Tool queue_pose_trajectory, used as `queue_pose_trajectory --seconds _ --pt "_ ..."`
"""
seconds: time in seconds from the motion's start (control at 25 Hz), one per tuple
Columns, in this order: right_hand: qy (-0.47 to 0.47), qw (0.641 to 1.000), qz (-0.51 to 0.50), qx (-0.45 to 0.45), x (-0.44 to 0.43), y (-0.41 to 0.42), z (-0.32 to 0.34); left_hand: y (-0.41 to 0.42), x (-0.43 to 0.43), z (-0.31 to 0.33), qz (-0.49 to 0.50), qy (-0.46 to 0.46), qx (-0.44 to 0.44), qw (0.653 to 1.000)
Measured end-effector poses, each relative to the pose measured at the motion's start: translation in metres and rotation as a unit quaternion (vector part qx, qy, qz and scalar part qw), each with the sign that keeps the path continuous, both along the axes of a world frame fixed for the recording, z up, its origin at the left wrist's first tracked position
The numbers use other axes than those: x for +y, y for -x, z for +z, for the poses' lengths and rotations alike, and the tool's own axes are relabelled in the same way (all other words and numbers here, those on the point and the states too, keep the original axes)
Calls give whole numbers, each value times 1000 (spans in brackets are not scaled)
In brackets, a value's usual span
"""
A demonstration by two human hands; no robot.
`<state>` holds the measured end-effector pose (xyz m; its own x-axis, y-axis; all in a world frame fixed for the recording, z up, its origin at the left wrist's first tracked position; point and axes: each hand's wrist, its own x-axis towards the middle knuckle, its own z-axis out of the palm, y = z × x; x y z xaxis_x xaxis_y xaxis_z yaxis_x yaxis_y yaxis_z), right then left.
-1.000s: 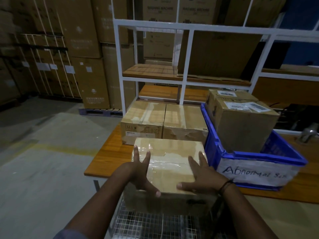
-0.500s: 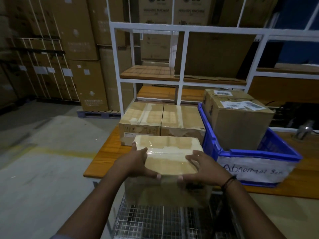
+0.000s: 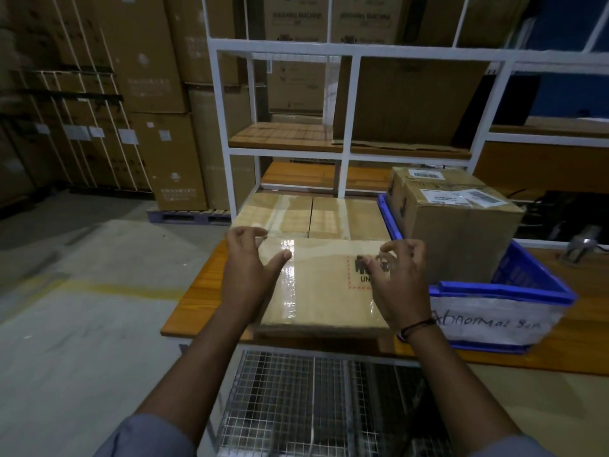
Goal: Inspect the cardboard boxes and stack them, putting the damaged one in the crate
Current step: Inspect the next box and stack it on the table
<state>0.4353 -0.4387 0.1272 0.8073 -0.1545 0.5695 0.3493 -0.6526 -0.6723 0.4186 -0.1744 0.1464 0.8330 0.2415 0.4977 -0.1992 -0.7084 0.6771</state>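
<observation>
Item: taped cardboard box, lying flat at the near edge of the wooden table, just beside the blue crate. My left hand grasps its far left corner. My right hand grasps the far right corner, fingers curled.

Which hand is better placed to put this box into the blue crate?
Probably right. The right hand is at the box end beside the blue crate; the left hand is at the end away from it.

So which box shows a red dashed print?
The nearest box; the two behind it are plain, those in the crate carry white labels.
</observation>
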Motion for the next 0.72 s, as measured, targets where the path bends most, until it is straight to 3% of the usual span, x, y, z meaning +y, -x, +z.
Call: queue_pose_trajectory --seconds 0.08,0.16,0.28,0.44,0.6,0.72 --pt "42 999 -8 -17 2 -5 -3 -1 -3 -7 17 -21 -12 1000" --pt "100 995 -14 -16 0 -9 -5 -4 0 -12 23 -60 41 997" --pt "189 979 5 74 -5 -6 -13 -1 8 -20 -13 -63 168 984" --pt "239 950 72 186 -14 -5 -8 3 19 -20 -69 -48 222 971" --pt "287 917 129 245 -24 -8 6 -1 30 -27 -93 -84 199 972" --pt "207 957 94 181 -26 -6 7 0 28 -22 -60 -48 119 990"
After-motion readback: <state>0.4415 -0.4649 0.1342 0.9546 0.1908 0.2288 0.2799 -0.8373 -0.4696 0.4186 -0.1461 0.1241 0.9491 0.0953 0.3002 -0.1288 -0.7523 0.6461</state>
